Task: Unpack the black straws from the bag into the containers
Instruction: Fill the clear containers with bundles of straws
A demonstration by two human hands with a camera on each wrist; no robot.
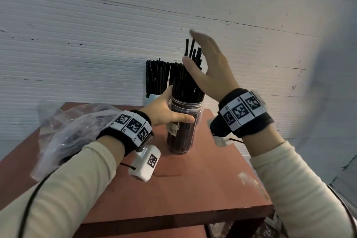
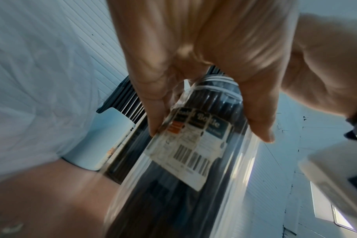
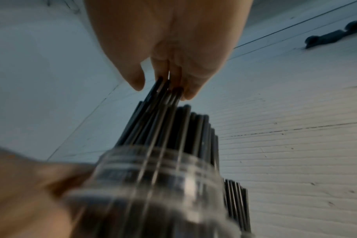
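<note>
A clear plastic jar (image 1: 182, 133) with a barcode label stands on the red-brown table (image 1: 202, 185), packed with black straws (image 1: 186, 83). My left hand (image 1: 170, 111) grips the jar just below its rim; in the left wrist view my fingers (image 2: 153, 99) and thumb curl round the jar (image 2: 194, 169). My right hand (image 1: 210, 67) is flat, fingers straight, pressing down on the tops of a few straws that stick up higher. From the right wrist the fingertips (image 3: 185, 90) touch the straw ends (image 3: 163, 99) above the jar (image 3: 153, 185).
A second container (image 1: 154, 81) full of black straws stands behind the jar against the white ribbed wall. A crumpled clear plastic bag (image 1: 77, 127) lies on the table's left side. The table's front and right edges are close.
</note>
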